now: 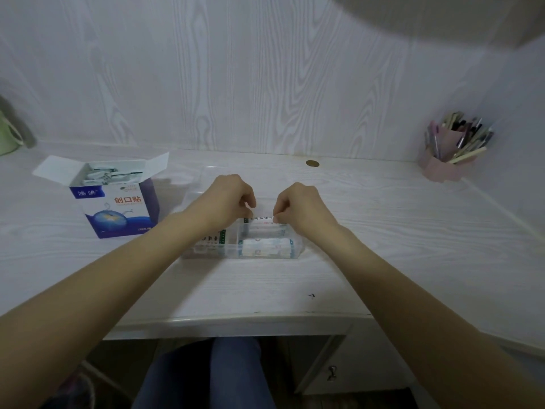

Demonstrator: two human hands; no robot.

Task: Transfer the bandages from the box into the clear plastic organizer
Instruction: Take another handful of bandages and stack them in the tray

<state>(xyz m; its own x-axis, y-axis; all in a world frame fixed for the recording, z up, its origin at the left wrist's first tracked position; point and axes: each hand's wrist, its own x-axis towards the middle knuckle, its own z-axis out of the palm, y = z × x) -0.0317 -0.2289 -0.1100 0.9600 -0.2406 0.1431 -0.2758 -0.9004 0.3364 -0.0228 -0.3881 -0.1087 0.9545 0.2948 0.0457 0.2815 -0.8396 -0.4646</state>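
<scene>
- Clear plastic organizer (pixel 206 252) at desk centre, lid open behind; box (pixel 118 202) left of it, flaps up, bandages (pixel 109 176) remaining inside.
- Left hand (pixel 228 197) and right hand (pixel 300 206) over organizer, each pinching one end of a bandage strip (pixel 262 219), apparently.
- Filled stack (pixel 265 247) in organizer's near compartment.
- Advisable: keep strip flat, lower level into rear compartment, release both ends together.

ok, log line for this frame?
left hand, right hand: jointly pinching bandage strip | over organizer | box: open, bandages remain
</scene>
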